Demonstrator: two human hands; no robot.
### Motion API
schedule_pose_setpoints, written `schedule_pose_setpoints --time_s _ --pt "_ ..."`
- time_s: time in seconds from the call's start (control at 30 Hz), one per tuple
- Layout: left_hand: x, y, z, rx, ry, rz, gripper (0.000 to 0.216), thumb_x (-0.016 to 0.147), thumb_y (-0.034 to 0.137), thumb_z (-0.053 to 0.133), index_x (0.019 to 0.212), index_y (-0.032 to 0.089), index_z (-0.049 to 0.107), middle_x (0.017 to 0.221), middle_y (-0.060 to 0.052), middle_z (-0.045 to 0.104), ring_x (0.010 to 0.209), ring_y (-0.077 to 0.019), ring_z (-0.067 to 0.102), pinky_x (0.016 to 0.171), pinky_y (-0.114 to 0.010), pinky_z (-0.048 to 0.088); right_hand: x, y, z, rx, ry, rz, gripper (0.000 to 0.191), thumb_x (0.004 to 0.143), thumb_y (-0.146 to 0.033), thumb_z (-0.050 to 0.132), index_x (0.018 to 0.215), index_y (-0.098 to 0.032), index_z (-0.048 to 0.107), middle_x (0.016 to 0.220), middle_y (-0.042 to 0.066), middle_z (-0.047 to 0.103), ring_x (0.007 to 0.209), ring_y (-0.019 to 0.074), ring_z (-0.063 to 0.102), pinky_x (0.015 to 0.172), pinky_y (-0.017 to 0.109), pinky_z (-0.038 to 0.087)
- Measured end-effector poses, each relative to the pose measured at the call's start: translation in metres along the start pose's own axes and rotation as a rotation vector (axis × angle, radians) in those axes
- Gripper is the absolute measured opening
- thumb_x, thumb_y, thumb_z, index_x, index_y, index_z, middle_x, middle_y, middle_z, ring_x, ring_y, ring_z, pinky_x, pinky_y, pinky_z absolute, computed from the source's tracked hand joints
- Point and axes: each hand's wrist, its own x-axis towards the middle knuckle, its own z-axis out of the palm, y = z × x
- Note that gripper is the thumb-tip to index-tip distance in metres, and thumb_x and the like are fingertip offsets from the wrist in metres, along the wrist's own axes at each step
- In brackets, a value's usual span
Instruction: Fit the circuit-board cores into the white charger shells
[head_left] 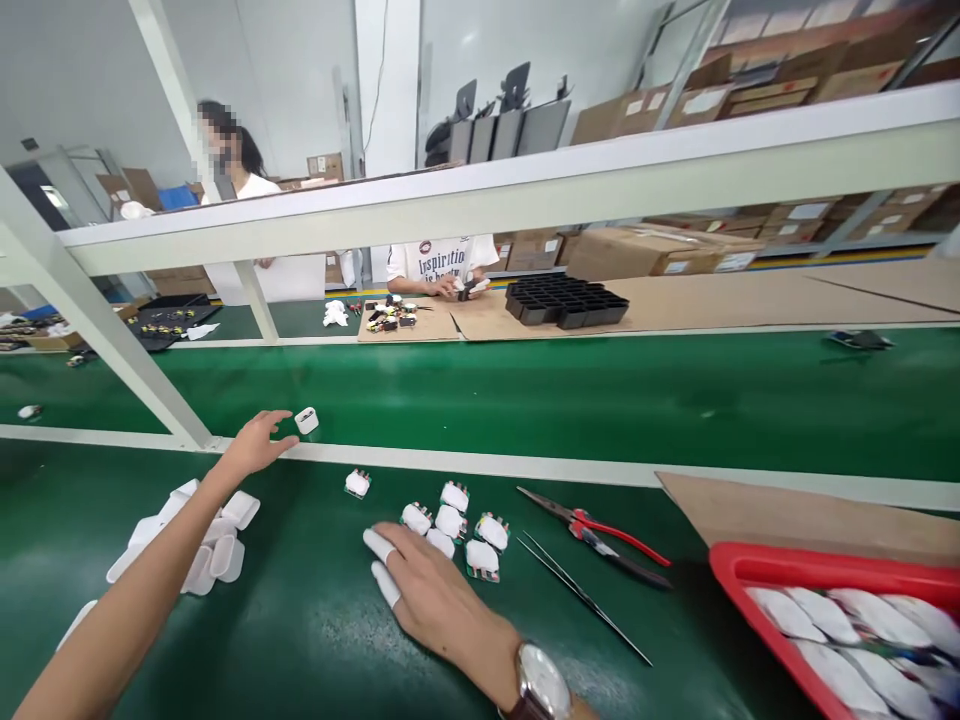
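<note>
My left hand (261,443) reaches over the white rail, thumb and fingers apart. Just past its fingertips is a small white plastic case (307,420) on the green belt, not in its grasp. My right hand (431,590) rests low over the green bench with white covers on two fingers; the fingers look stretched out and I see nothing held. Beside it are several small circuit boards with white padded tops (451,522), and one such board (358,484) stands apart to the left. Several empty white plastic cases (214,545) are piled near my left forearm, which hides part of them.
Red-handled long-nose pliers (592,535) and tweezers (585,597) lie right of my right hand. A red tray (825,570) with white-topped parts stands at right. Across the belt (525,390), a co-worker's hands (457,287) work near a black grid tray (566,300). A white post (112,310) rises at left.
</note>
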Motion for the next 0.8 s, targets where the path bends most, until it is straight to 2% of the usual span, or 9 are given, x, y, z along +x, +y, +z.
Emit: schedule_pose_setpoints --time_s 0.07,0.17,0.23,0.3,0.43,0.53,0.6,0.7,0.8 --pt "-0.03 -0.012 -0.011 0.016 -0.078 -0.004 0.07 0.076 0.06 0.075 0.136 0.025 0.069 0.133 -0.012 0.073 0.107 -0.0336 0.075 0.09 -0.038 0.058 0.023 0.013 -0.005 -0.081 -0.035 0.019 0.039 0.088 -0.001 0.055 0.123 -0.013 0.067 0.145 0.019 0.059 0.125 0.0326 0.062 0.107 0.051 0.055" --pt "-0.068 -0.021 -0.018 0.025 -0.14 -0.026 0.063 0.064 0.052 0.086 0.12 0.025 0.079 0.122 -0.013 0.079 0.104 -0.0381 0.076 0.087 -0.04 0.059 0.062 0.028 0.002 -0.159 -0.073 0.051 0.038 0.08 0.002 0.06 0.113 -0.014 0.07 0.155 0.021 0.05 0.135 0.0378 0.056 0.109 0.055 0.053" --pt "-0.083 -0.018 -0.016 0.006 -0.129 -0.015 0.048 0.065 0.042 0.085 0.11 0.024 0.082 0.114 -0.014 0.081 0.106 -0.0397 0.076 0.09 -0.042 0.058 0.082 0.027 0.012 -0.179 -0.085 0.036 0.04 0.076 0.005 0.061 0.111 -0.013 0.07 0.153 0.023 0.053 0.13 0.0373 0.059 0.105 0.053 0.056" --pt "-0.091 -0.007 -0.012 -0.046 -0.104 0.031 0.033 0.076 0.038 0.078 0.105 0.024 0.083 0.112 -0.013 0.082 0.107 -0.0368 0.076 0.093 -0.042 0.058 0.09 0.017 0.021 -0.186 -0.094 0.0 0.04 0.075 0.006 0.061 0.11 -0.013 0.069 0.14 0.022 0.062 0.116 0.0336 0.066 0.096 0.048 0.059" --pt "-0.106 0.028 0.002 -0.234 -0.109 0.156 0.034 0.099 0.043 0.057 0.114 0.025 0.081 0.117 -0.008 0.08 0.099 -0.025 0.076 0.085 -0.032 0.06 0.068 -0.014 0.028 -0.2 -0.125 -0.039 0.028 0.077 -0.004 0.066 0.102 -0.015 0.067 0.11 0.016 0.069 0.098 0.0296 0.068 0.089 0.044 0.06" --pt "-0.124 0.051 0.024 -0.437 -0.138 0.23 0.036 0.104 0.047 0.054 0.116 0.024 0.08 0.115 -0.008 0.08 0.096 -0.0219 0.075 0.08 -0.029 0.06 0.037 -0.025 0.025 -0.222 -0.158 0.008 0.022 0.08 -0.007 0.066 0.1 -0.016 0.065 0.104 0.013 0.066 0.093 0.0285 0.066 0.085 0.043 0.06" --pt "-0.135 0.06 0.043 -0.518 -0.127 0.25 0.035 0.106 0.045 0.054 0.116 0.024 0.08 0.115 -0.008 0.079 0.1 -0.0223 0.075 0.086 -0.032 0.059 0.02 -0.025 0.023 -0.219 -0.138 0.045 0.02 0.085 -0.005 0.062 0.102 -0.016 0.065 0.108 0.014 0.065 0.093 0.0278 0.065 0.085 0.043 0.06" --pt "-0.143 0.064 0.067 -0.558 -0.067 0.218 0.035 0.107 0.043 0.051 0.119 0.024 0.078 0.12 -0.009 0.079 0.114 -0.0248 0.072 0.102 -0.039 0.056 0.005 -0.019 0.022 -0.197 -0.032 0.036 0.02 0.091 -0.004 0.058 0.106 -0.016 0.065 0.128 0.017 0.063 0.106 0.0297 0.064 0.093 0.046 0.06" --pt "-0.148 0.06 0.074 -0.629 0.0 0.151 0.038 0.109 0.043 0.047 0.128 0.024 0.073 0.131 -0.01 0.075 0.125 -0.0266 0.068 0.112 -0.046 0.052 0.0 -0.015 0.022 -0.143 0.013 -0.003 0.033 0.089 -0.001 0.057 0.118 -0.015 0.063 0.133 0.017 0.063 0.109 0.031 0.062 0.097 0.049 0.06"
